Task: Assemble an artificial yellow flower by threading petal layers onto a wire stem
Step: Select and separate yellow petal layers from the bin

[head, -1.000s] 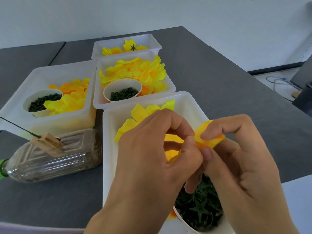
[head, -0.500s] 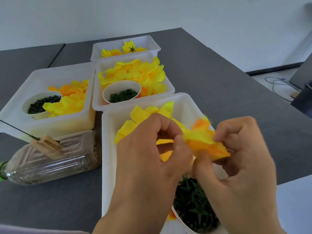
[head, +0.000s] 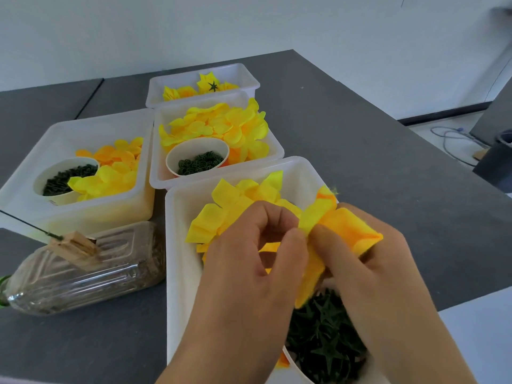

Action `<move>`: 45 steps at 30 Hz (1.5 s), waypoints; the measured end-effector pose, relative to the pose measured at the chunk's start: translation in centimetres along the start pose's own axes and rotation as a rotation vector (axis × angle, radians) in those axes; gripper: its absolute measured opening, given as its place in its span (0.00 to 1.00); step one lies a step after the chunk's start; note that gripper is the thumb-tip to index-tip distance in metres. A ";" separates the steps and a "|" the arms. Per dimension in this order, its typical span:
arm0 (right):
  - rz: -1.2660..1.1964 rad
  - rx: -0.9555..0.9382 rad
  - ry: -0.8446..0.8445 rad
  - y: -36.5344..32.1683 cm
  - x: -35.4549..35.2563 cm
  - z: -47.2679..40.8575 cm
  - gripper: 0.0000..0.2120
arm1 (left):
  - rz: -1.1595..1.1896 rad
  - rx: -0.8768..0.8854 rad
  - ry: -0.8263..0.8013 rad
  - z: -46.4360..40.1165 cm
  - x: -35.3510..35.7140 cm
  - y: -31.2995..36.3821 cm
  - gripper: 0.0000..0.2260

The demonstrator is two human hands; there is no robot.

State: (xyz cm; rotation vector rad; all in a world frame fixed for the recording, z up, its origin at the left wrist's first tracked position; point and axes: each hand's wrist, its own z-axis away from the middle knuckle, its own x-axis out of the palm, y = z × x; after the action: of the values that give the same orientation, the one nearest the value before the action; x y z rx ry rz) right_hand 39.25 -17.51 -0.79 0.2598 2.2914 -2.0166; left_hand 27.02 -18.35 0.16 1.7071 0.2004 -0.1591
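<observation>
Over the nearest white bin (head: 177, 273), both hands work a yellow-orange petal layer (head: 346, 228). My left hand (head: 249, 273) pinches its left edge between thumb and forefinger. My right hand (head: 368, 273) grips the layer from the right, with the fabric folded over its fingers. Loose yellow petal layers (head: 221, 212) lie in the bin under my hands. A cup of dark green star-shaped calyxes (head: 327, 342) stands in the same bin, partly hidden by my right wrist. A thin wire stem (head: 25, 221) sticks out leftward from a wooden clothespin (head: 74, 248) resting on a plastic bottle.
A clear plastic bottle (head: 83, 273) lies on its side left of the near bin. Three more white bins of yellow petals stand behind: left (head: 69, 134), middle (head: 277, 151), far (head: 249, 76). Cups of small green parts sit in the left (head: 66, 176) and middle (head: 198, 159) bins.
The petal layer has opened out and spread wider between my hands. My right hand has turned so the fabric now drapes over its fingers. The view has shifted slightly.
</observation>
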 end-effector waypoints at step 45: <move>0.420 -0.239 0.011 0.0 -1.3 0.3 0.11 | -0.290 -0.082 -0.153 0.3 -3.0 -0.2 0.19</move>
State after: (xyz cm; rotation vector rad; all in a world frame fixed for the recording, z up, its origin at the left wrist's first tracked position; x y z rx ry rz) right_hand 40.51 -17.89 -0.63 0.6689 2.2208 -1.5295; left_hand 24.05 -18.75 0.62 1.5700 0.3361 -0.4882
